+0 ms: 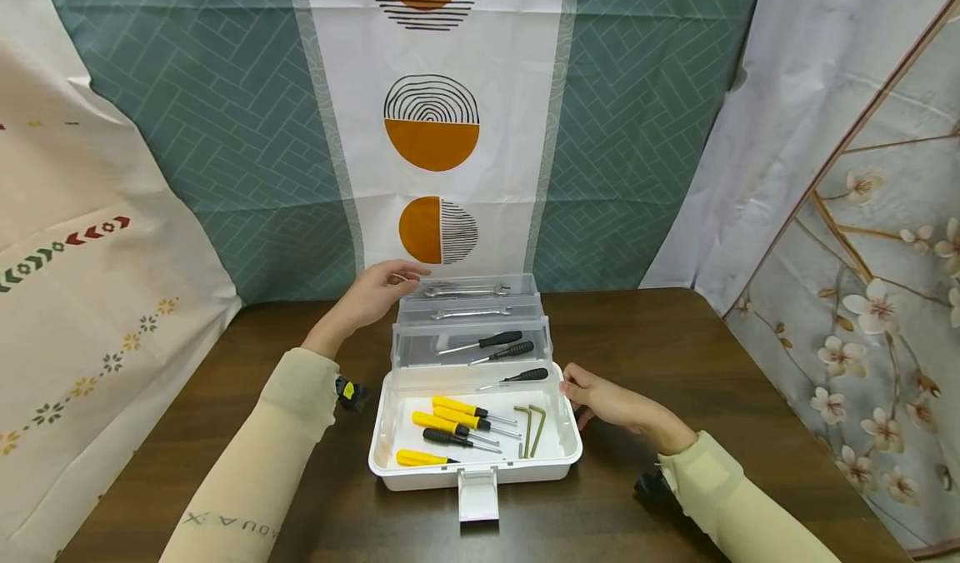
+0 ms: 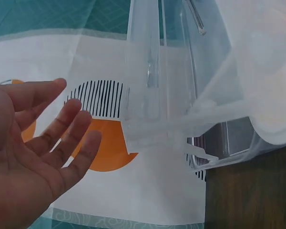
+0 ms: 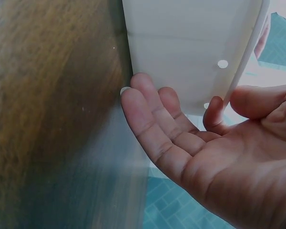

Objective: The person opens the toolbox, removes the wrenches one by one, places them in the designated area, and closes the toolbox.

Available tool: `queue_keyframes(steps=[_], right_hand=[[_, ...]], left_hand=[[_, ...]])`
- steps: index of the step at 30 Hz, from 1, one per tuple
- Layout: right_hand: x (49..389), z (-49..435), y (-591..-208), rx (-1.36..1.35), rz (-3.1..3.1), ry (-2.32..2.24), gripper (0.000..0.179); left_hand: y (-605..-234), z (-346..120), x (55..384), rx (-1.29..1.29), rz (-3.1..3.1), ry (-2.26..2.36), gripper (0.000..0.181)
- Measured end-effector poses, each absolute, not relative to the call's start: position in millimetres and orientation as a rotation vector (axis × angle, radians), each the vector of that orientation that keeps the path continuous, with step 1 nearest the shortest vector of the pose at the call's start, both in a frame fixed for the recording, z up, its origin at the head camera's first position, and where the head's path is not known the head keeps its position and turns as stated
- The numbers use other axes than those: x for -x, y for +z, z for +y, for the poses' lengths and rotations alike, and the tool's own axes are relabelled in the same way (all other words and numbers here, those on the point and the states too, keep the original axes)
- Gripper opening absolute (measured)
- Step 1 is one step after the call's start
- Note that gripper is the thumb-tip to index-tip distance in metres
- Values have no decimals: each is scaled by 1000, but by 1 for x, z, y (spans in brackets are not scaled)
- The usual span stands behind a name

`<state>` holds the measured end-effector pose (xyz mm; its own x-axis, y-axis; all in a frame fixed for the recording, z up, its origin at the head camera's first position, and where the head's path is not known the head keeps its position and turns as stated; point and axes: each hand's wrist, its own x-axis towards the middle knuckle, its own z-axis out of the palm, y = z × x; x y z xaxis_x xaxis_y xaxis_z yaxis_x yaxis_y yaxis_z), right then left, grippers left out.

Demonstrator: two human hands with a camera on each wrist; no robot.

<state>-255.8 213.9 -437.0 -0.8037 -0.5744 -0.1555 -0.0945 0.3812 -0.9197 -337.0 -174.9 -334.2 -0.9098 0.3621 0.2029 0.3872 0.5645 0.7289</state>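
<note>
A white toolbox (image 1: 420, 480) stands unfolded on the table, its clear stepped trays (image 1: 412, 345) raised behind it. At the box's right side my right hand (image 1: 607, 398) grips the rim, with the thumb (image 3: 257, 101) over the edge and the other fingers along the outer wall. My left hand (image 1: 384, 290) hovers by the upper left end of the trays, its fingers loosely bent and apart from them. Inside the box lie several yellow-handled screwdrivers (image 1: 450, 403), a black-handled screwdriver (image 1: 446, 437) and brass-coloured hex keys (image 1: 537, 430).
Wrenches (image 1: 468, 313) lie in the upper trays, with black-handled screwdrivers (image 1: 512, 351) lower down. A white latch (image 1: 477, 496) hangs at the box's front. The dark wooden table (image 1: 637, 338) backs onto a patterned curtain (image 1: 630, 171), and fabric hangs at both sides.
</note>
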Motion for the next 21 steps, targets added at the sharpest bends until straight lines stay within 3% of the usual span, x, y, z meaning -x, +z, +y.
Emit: queue_keyframes(steps=[21], right_hand=[[256,215,-438,621,2179,-1412,19]], left_hand=[[-318,-148,358,741,-2871,-1047,31]])
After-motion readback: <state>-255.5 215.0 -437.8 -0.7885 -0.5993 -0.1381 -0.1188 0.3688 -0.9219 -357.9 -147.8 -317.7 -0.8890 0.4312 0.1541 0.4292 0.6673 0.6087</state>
